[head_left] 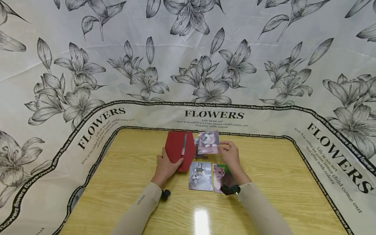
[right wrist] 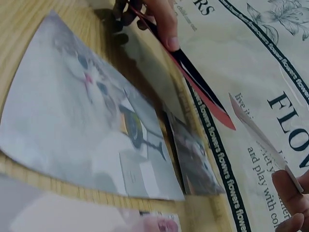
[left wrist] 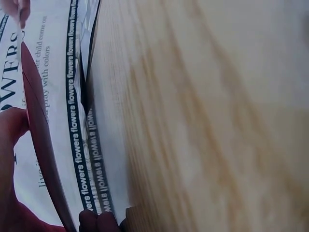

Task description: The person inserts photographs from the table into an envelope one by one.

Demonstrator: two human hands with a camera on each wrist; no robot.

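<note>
A red paper envelope point(head_left: 173, 145) with a dark slit down its face is gripped by my left hand point(head_left: 169, 166), thumb on the front. In the left wrist view the envelope point(left wrist: 42, 135) shows nearly edge-on, held up off the table. My right hand point(head_left: 232, 155) pinches a cat photo point(head_left: 208, 142) by its right edge; the right wrist view shows this raised photo point(right wrist: 258, 133) side-on. Beneath it, a partly hidden photo point(head_left: 201, 157) lies on the table. Nearer me lie a photo of a pale cat point(head_left: 200, 178) and an orange cat photo point(head_left: 218, 173), partly covered by my right wrist.
The wooden table point(head_left: 123, 195) stands against a white flower-printed cloth point(head_left: 141, 117) that rises behind it and along both sides. Black straps with small devices sit on both wrists, including the right wrist device point(head_left: 230, 189).
</note>
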